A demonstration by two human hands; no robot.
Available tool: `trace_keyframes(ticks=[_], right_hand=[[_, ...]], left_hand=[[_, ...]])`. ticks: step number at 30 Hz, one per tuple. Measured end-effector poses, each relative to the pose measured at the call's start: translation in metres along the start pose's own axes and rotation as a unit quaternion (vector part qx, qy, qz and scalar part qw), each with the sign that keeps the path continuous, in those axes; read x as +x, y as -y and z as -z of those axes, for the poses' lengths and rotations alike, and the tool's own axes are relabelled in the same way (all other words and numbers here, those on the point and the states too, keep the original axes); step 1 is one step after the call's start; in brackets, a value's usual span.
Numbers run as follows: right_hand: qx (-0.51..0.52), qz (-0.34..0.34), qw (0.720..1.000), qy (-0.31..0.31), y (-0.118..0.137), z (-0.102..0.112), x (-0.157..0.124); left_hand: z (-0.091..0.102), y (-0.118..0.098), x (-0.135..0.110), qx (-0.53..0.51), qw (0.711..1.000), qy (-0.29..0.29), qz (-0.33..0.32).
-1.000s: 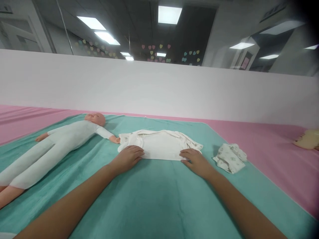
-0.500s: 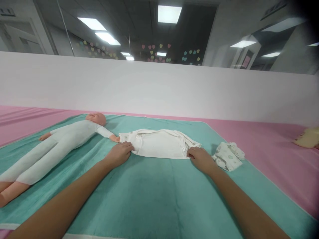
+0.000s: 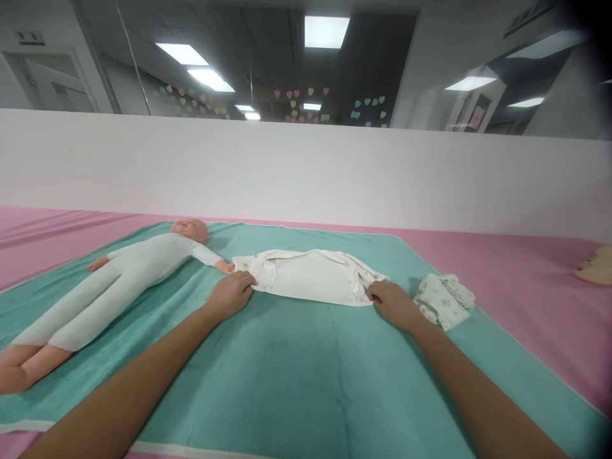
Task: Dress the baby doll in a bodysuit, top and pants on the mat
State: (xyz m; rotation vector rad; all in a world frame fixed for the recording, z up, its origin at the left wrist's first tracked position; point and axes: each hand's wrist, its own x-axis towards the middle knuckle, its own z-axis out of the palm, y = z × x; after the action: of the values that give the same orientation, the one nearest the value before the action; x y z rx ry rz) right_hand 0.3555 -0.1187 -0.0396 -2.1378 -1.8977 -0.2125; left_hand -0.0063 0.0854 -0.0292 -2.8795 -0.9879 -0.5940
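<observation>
Low white partition (image 3: 287,172) across the far side, glass above it with paper hearts (image 3: 306,105) stuck on beyond. Pink padded mat (image 3: 526,280) underfoot of everything, teal towel (image 3: 296,382) spread over it. On the towel, a white infant garment (image 3: 310,275) lies flat and open, its print-trimmed edges uppermost, long axis running across the view. Left hand (image 3: 230,296) sits at the garment's near left corner, fingers curled closed on the hem. Right hand (image 3: 393,305) is at the opposite corner, fingers likewise gathered on the hem, narrow grip. Infant training doll (image 3: 143,274) in a white suit lies on its back to the left, its outstretched hand just beside the garment. Folded printed cloth (image 3: 444,299) lies just right of the right hand. Cream padded item (image 3: 595,268) sits on the pink at the far right edge.
</observation>
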Motion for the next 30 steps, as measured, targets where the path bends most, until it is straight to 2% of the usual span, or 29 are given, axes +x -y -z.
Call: trace_keyframes(ticks=[5,10,12,18,21,24,27,30], right_hand=[[0.016,-0.042,0.999,-0.019,-0.008,0.000,-0.002],[0.045,-0.062,0.996,0.040,-0.012,-0.005,-0.001],[0.039,-0.084,0.995,0.043,-0.011,-0.005,-0.001],[0.004,-0.142,0.990,-0.005,-0.007,0.005,-0.003],[0.001,-0.136,0.990,-0.037,-0.004,0.005,-0.004],[0.007,-0.134,0.990,-0.033,-0.007,0.002,-0.007],[0.025,-0.153,0.988,-0.022,-0.021,0.001,-0.012],[0.049,-0.188,0.979,-0.054,-0.034,0.004,-0.017]], left_hand=[[0.002,0.000,0.000,0.004,1.000,-0.006,0.015],[-0.001,0.001,0.002,0.007,1.000,0.028,-0.012],[-0.001,0.002,0.003,0.008,0.999,0.033,-0.005],[0.002,0.010,0.001,0.054,0.995,0.037,0.079],[0.001,0.010,0.001,0.053,0.993,0.006,0.107],[0.003,0.008,-0.003,0.026,0.988,-0.036,0.147],[0.019,0.020,-0.015,0.014,0.984,-0.086,0.155],[0.056,0.061,-0.036,0.060,0.981,-0.129,0.129]])
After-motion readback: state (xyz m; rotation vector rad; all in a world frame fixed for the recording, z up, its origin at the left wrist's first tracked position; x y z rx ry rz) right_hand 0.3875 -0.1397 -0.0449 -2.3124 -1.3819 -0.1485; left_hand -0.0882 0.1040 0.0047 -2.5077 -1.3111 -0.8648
